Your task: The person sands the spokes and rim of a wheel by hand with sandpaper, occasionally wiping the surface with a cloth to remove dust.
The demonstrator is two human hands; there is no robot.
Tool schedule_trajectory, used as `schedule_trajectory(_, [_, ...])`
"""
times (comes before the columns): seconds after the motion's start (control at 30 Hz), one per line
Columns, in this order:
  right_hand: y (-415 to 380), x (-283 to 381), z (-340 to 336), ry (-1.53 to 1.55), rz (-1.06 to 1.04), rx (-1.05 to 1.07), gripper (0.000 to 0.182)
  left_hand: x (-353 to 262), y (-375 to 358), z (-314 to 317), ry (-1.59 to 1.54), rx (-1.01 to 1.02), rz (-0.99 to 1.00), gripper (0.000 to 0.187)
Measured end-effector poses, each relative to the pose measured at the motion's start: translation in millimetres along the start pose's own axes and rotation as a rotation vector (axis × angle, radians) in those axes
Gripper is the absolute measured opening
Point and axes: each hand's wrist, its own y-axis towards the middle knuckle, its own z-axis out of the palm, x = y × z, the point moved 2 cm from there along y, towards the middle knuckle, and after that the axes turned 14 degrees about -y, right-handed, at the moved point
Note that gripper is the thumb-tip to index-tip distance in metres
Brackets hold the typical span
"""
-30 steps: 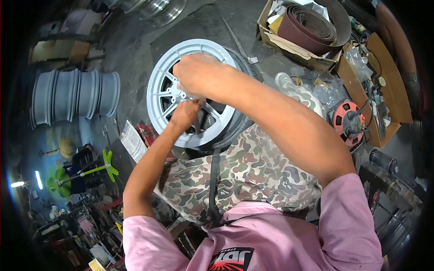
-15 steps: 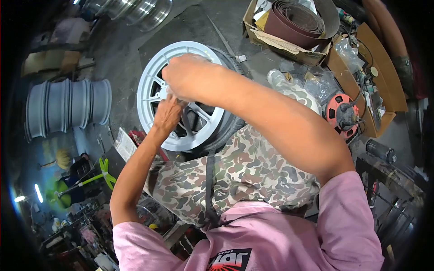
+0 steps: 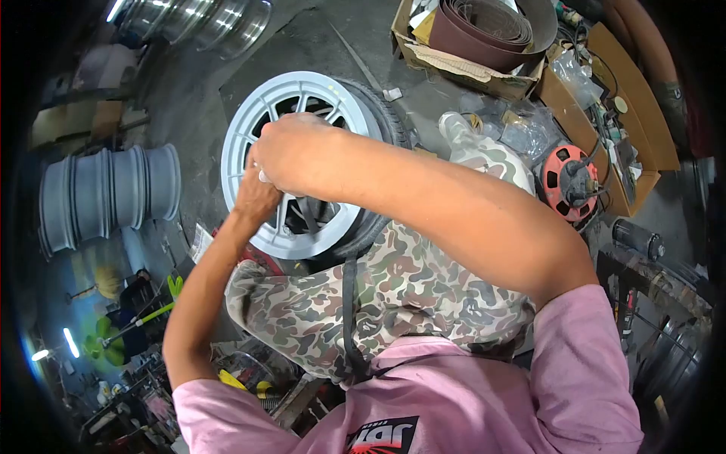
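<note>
A light grey spoked wheel rim (image 3: 234, 132) lies face up on a black tyre (image 3: 389, 125) in front of my knees. My right hand (image 3: 299, 151) is closed over the middle of the rim, its fingers curled downward. Just beside it, touching its fingertips, is my left hand (image 3: 259, 189), fingers bent at the left side of the spokes. A small whitish bit shows between the hands. What the fingers pinch is mostly hidden by the right hand and wrist.
Grey rims (image 3: 110, 193) are stacked at left, shiny rims (image 3: 200, 26) behind. A cardboard box (image 3: 469, 72) with a brown abrasive roll (image 3: 484, 41) stands back right. An orange cable reel (image 3: 571, 181) sits beside another carton (image 3: 643, 136). Another person's arm (image 3: 643, 38) shows top right.
Both hands have shifted left across the rim, and the left hand has come closer under the right one. The whole view has moved slightly.
</note>
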Motion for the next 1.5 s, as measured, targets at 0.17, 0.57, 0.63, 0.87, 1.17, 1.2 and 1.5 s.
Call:
schedule_trajectory(0.17, [-0.7,-3.2,0.4,0.034,0.0,-0.109,0.025,1.3,3.9,-34.4,-0.017,0.146,-0.089,0.043])
schedule_trajectory(0.57, [0.3,0.0,-2.7,-0.077,-0.047,0.07,0.036,23.5,-10.5,-21.5,0.134,0.22,0.096,0.031])
schedule_trajectory(0.63, [2.6,-3.0,-3.8,-0.063,0.034,0.093,0.035,19.4,-7.4,-29.1,0.015,0.191,0.15,0.03])
schedule_trajectory(0.87, [2.9,-5.4,-1.1,-0.073,0.009,0.107,0.033,16.1,2.5,4.6,0.082,0.073,0.23,0.038])
schedule_trajectory(1.17, [-0.9,-19.2,-5.8,-0.054,0.096,0.033,0.03,-12.7,5.5,11.6,0.017,0.192,0.044,0.028])
schedule_trajectory(1.2, [-3.6,-19.6,-5.6,-0.021,0.075,-0.037,0.026,-19.8,5.9,25.3,0.017,0.125,0.055,0.028])
schedule_trajectory(1.5, [-13.8,-28.5,-3.1,0.067,0.096,-0.116,0.02,-88.2,3.2,26.2,-0.3,0.252,-0.068,0.017])
